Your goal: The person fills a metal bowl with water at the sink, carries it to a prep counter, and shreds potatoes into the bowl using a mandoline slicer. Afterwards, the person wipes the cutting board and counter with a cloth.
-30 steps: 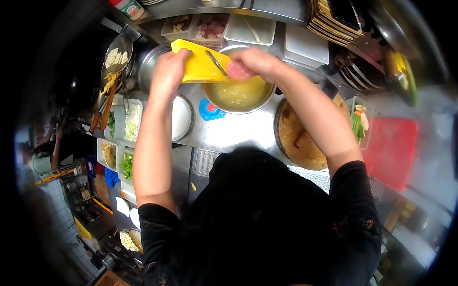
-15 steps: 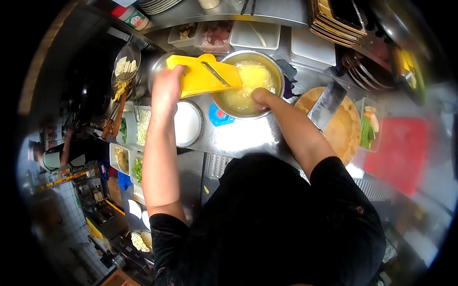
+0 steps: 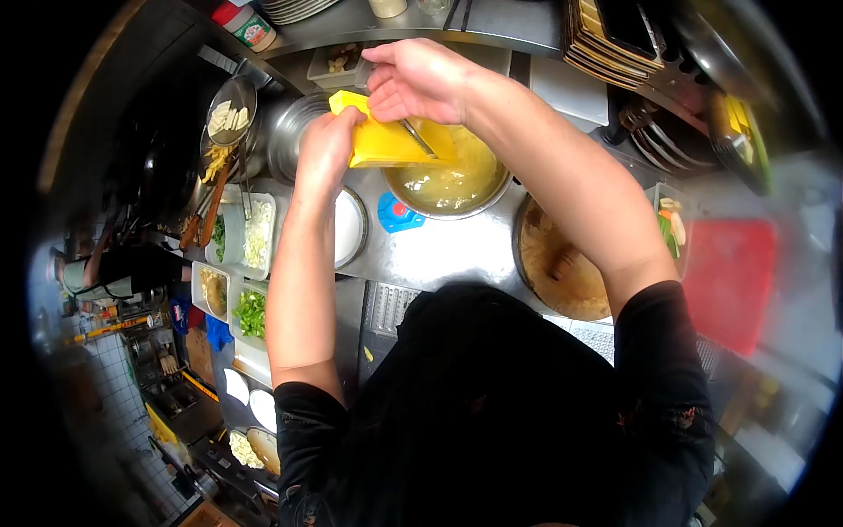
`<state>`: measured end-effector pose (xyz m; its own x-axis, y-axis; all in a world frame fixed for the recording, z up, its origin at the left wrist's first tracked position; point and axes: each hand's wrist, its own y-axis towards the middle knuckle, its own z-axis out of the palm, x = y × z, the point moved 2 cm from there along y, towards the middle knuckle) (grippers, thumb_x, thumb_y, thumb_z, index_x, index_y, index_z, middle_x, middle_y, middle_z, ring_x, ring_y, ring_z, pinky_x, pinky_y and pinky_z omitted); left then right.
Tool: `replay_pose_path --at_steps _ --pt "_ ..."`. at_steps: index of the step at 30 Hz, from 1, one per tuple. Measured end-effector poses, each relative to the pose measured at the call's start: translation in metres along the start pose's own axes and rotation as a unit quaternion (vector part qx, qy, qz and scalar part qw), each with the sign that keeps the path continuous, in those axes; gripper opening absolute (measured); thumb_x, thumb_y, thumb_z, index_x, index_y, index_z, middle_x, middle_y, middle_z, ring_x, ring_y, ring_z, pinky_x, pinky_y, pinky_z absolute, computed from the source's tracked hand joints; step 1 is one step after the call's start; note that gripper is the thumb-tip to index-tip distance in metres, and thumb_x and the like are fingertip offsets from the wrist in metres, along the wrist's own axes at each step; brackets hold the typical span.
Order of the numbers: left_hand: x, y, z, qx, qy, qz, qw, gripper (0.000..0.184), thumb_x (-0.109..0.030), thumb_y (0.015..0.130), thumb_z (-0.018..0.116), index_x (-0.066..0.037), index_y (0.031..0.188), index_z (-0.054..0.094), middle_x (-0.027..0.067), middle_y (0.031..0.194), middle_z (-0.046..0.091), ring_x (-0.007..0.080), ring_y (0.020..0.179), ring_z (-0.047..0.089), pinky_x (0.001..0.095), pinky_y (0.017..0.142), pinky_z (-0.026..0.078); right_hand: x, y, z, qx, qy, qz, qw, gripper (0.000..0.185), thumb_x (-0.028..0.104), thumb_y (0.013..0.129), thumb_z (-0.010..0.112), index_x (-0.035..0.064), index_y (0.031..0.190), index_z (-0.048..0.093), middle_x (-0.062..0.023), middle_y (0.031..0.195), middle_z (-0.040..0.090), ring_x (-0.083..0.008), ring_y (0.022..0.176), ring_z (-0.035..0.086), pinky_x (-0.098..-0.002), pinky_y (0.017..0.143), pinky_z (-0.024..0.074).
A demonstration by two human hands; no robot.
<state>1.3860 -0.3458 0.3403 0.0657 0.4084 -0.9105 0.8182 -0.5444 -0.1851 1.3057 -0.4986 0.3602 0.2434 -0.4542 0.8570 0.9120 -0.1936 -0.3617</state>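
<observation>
My left hand (image 3: pixel 327 145) grips the near-left end of a yellow slicer (image 3: pixel 386 147), with its thumb on top. The slicer's slanted metal blade faces up, and its right end reaches over a metal bowl (image 3: pixel 448 212) of yellowish liquid. Above the slicer's upper edge is my right hand (image 3: pixel 413 83), palm turned to the left with the fingers partly spread. Nothing shows in its palm. A blue item with a red centre (image 3: pixel 400 213) lies on the counter just below the bowl.
To the right are a round wooden board (image 3: pixel 562 272) and a red board (image 3: pixel 731 285). Containers of chopped greens (image 3: pixel 251 312) and pale shreds (image 3: pixel 256 233) stand left, beside a white round container (image 3: pixel 348 228). Another person (image 3: pixel 118 272) is at far left.
My right hand went down into the bowl, then rose and moved left over the slicer. The slicer's tilt has changed slightly, with my left hand still holding it.
</observation>
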Motion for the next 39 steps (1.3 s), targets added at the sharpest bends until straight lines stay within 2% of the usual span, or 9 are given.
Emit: replay_pose_path --at_steps 5,11,16,19,25,26,29,34,39 --pt "0.004 0.004 0.0 0.013 -0.029 -0.001 1.0 0.034 -0.022 0.084 0.062 0.01 0.092 0.069 0.012 0.081 0.069 0.0191 0.071 0.063 0.0333 0.066 0.047 0.003 -0.006 0.004 0.014 0.011 0.004 1.0 0.076 0.04 0.104 0.051 -0.0209 0.144 0.03 -0.0373 0.139 0.046 -0.0353 0.123 0.058 -0.0404 0.109 0.0467" --pt "0.006 -0.002 -0.004 0.034 0.004 0.037 0.999 0.029 -0.02 0.087 0.062 0.008 0.092 0.07 0.0098 0.08 0.07 0.0163 0.069 0.063 0.0315 0.065 0.048 -0.013 -0.03 -0.031 -0.087 -0.1 -0.059 0.99 0.061 0.036 0.102 0.056 -0.0106 0.14 0.048 -0.0254 0.128 0.06 -0.0289 0.114 0.063 -0.0365 0.097 0.0545" --pt "-0.002 -0.052 -0.018 0.05 0.083 0.13 0.987 0.024 -0.019 0.091 0.064 0.004 0.096 0.071 0.006 0.076 0.07 0.0101 0.067 0.061 0.0297 0.062 0.049 -0.096 -0.032 -0.12 -0.164 -0.135 -0.084 0.974 0.022 0.024 0.098 0.062 0.0029 0.101 0.064 -0.0019 0.085 0.064 -0.0115 0.079 0.063 -0.0257 0.068 0.0505" --pt "0.009 -0.08 -0.022 0.046 0.144 0.186 0.971 0.021 -0.017 0.092 0.066 0.002 0.098 0.071 0.005 0.073 0.069 0.0069 0.068 0.058 0.0277 0.062 0.048 -0.153 -0.043 -0.136 -0.227 -0.051 -0.047 0.972 0.021 0.026 0.092 0.066 0.0047 0.096 0.064 -0.0052 0.092 0.066 -0.0137 0.08 0.062 -0.0277 0.065 0.0494" --pt "0.053 -0.12 0.001 0.019 0.219 0.409 0.886 0.018 -0.003 0.083 0.068 0.005 0.099 0.068 0.0193 0.09 0.07 0.0342 0.075 0.069 0.0382 0.068 0.056 -0.193 -0.055 -0.12 -0.236 0.151 0.029 0.959 0.075 0.053 0.089 0.072 -0.0047 0.132 0.054 -0.0184 0.12 0.062 -0.023 0.107 0.063 -0.0334 0.093 0.0502" --pt "0.064 -0.121 0.008 0.028 0.228 0.466 0.854 0.028 -0.001 0.076 0.069 0.006 0.103 0.067 0.022 0.097 0.071 0.04 0.085 0.071 0.0422 0.075 0.059 -0.189 -0.056 -0.115 -0.197 0.156 0.033 0.967 0.099 0.063 0.087 0.07 -0.0085 0.147 0.038 -0.0254 0.136 0.053 -0.029 0.122 0.057 -0.0366 0.106 0.0443" --pt "0.085 -0.13 0.032 0.023 0.259 0.56 0.787 0.035 -0.007 0.072 0.076 0.007 0.102 0.067 0.0216 0.099 0.071 0.0377 0.093 0.072 0.0422 0.08 0.06 -0.196 -0.046 -0.11 -0.192 0.184 0.025 0.964 0.1 0.062 0.089 0.067 -0.009 0.149 0.032 -0.0222 0.13 0.056 -0.0312 0.122 0.056 -0.0383 0.108 0.042" --pt "0.116 -0.133 0.052 0.035 0.284 0.593 0.753 0.04 -0.011 0.071 0.076 0.008 0.106 0.066 0.023 0.106 0.069 0.0365 0.099 0.07 0.041 0.084 0.059 -0.197 -0.058 -0.107 -0.276 0.18 -0.028 0.944 0.046 0.046 0.096 0.067 0.0033 0.113 0.064 -0.0043 0.098 0.067 -0.0134 0.09 0.062 -0.0282 0.085 0.0482" --pt "0.13 -0.13 0.056 0.057 0.303 0.606 0.733 0.035 -0.012 0.078 0.068 0.007 0.107 0.066 0.0223 0.11 0.068 0.0349 0.104 0.068 0.04 0.087 0.058 -0.179 -0.069 -0.093 -0.306 0.041 -0.067 0.949 0.027 0.03 0.095 0.072 0.0041 0.098 0.068 0.0013 0.084 0.066 -0.0089 0.076 0.058 -0.0236 0.071 0.0441"
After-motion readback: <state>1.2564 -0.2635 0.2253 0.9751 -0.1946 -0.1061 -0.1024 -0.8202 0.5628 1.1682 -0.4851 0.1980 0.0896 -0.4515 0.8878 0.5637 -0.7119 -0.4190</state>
